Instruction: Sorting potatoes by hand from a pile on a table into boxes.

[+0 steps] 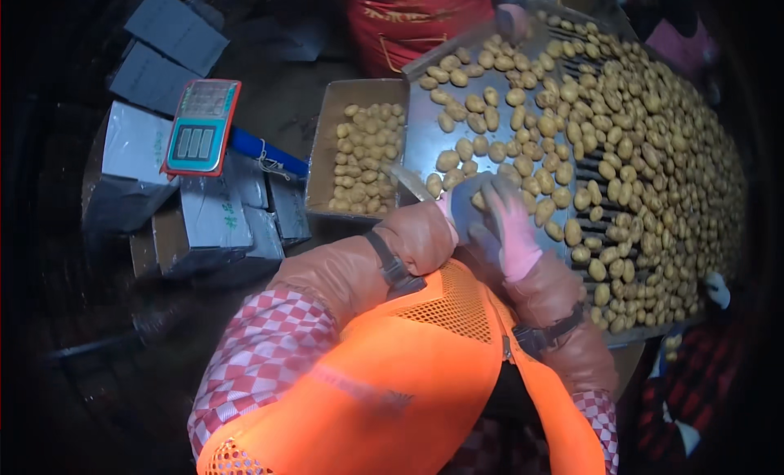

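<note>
Both my hands meet over the near left edge of a metal sorting table (425,132) covered with potatoes (645,132). My left hand (465,207), in a blue-grey glove with a pink cuff, is closed around a potato (478,200) that shows only in part. My right hand (508,222), in a pink and grey glove, presses against it from the right, fingers curled over the same potato. Beside my left wrist, a cardboard box (320,160) lined with potatoes stands against the table. A pale metal strip (413,183) lies at its right corner.
Left of the box, a digital scale display (200,132) sits on a blue post (268,152), among stacked cartons (214,218). Dark slats (600,205) show between potatoes on the right. Across the table stands a person in a red apron (416,22); another person's pink sleeve (684,44) appears far right.
</note>
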The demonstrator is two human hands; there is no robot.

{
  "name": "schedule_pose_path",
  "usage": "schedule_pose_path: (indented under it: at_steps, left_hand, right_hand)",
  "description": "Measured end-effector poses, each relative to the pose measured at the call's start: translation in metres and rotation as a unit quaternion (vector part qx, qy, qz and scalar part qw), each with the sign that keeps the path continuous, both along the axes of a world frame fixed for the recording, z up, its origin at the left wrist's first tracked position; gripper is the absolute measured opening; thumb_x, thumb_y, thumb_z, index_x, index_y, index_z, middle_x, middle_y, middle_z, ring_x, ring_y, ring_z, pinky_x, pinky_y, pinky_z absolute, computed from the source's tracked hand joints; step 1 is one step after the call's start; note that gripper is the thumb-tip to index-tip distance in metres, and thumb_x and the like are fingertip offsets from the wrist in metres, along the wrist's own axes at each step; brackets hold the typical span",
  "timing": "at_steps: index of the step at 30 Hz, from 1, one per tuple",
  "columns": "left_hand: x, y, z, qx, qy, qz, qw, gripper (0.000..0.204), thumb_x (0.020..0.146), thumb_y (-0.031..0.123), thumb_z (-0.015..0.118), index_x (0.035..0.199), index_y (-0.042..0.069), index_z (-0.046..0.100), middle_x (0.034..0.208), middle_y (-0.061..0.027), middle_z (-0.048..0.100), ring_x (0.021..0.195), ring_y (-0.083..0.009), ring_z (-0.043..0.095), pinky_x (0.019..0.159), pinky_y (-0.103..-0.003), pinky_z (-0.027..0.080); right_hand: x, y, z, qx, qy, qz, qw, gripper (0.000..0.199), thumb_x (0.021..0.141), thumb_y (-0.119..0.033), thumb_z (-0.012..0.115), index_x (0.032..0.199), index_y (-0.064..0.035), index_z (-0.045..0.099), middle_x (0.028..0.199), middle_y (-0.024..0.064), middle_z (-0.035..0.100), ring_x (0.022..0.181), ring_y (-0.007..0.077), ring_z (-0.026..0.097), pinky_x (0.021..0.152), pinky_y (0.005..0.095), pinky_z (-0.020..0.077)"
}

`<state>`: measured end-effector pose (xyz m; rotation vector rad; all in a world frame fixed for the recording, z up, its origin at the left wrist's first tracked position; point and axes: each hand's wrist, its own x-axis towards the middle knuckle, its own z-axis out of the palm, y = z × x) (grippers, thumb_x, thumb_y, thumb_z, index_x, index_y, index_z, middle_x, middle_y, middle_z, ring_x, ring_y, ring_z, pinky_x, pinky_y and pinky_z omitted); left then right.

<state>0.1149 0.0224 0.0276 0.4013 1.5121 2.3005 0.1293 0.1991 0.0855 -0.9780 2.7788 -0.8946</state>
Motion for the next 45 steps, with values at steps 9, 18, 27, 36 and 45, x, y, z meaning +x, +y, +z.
schedule_pose_path:
  at_steps: [9,18,27,36,45]
  left_hand:
    - [0.037,-0.174,0.003,-0.138,-0.137,0.204,0.959,0.065,0.089,0.003,0.073,0.149,0.009,0.049,0.133,-0.0053,0.063,0.117,-0.0211,0.062,0.088,-0.032,0.056]
    - [0.001,-0.142,-0.061,-0.564,-0.011,0.384,0.731,0.059,0.087,0.039,0.075,0.138,0.013,0.060,0.134,-0.0217,0.062,0.125,-0.0399,0.059,0.108,-0.041,0.047]
    - [0.012,-0.075,-0.042,-0.722,0.147,0.144,0.660,0.072,0.094,0.060,0.057,0.155,0.025,0.043,0.161,-0.0149,0.036,0.151,-0.0408,0.026,0.116,-0.074,0.019]
    - [0.010,-0.076,-0.045,-0.727,0.156,0.142,0.654,0.072,0.094,0.059,0.057,0.155,0.024,0.044,0.159,-0.0151,0.038,0.150,-0.0410,0.028,0.116,-0.073,0.019]
    - [0.005,-0.080,-0.049,-0.800,0.156,0.054,0.578,0.075,0.091,0.044,0.067,0.157,0.022,0.039,0.160,-0.0155,0.038,0.149,-0.0392,0.034,0.117,-0.074,0.021]
  right_hand:
    - [0.008,0.037,-0.019,-0.281,-0.356,-0.151,0.878,0.053,0.096,-0.010,0.063,0.146,0.0034,0.050,0.122,0.0162,0.067,0.105,0.0212,0.065,0.090,0.0326,0.0526]
    - [0.002,0.153,-0.100,-0.478,-0.328,-0.380,0.721,0.045,0.097,-0.003,0.062,0.142,-0.0003,0.055,0.131,0.0162,0.062,0.110,0.0235,0.063,0.092,0.0335,0.0509]
    - [0.037,0.329,-0.106,0.257,0.001,-0.638,0.726,0.055,0.099,-0.038,0.067,0.148,-0.0163,0.054,0.143,0.0245,0.055,0.126,0.0378,0.060,0.103,0.0472,0.0502]
    - [0.004,0.222,-0.142,0.212,-0.070,-0.578,0.785,0.067,0.093,-0.048,0.069,0.151,-0.0211,0.049,0.148,0.0218,0.053,0.130,0.0429,0.055,0.105,0.0527,0.0477]
    - [0.014,0.164,-0.124,0.279,0.057,-0.315,0.905,0.064,0.085,-0.045,0.073,0.139,-0.0148,0.061,0.142,0.0157,0.057,0.134,0.0390,0.050,0.113,0.0539,0.0385]
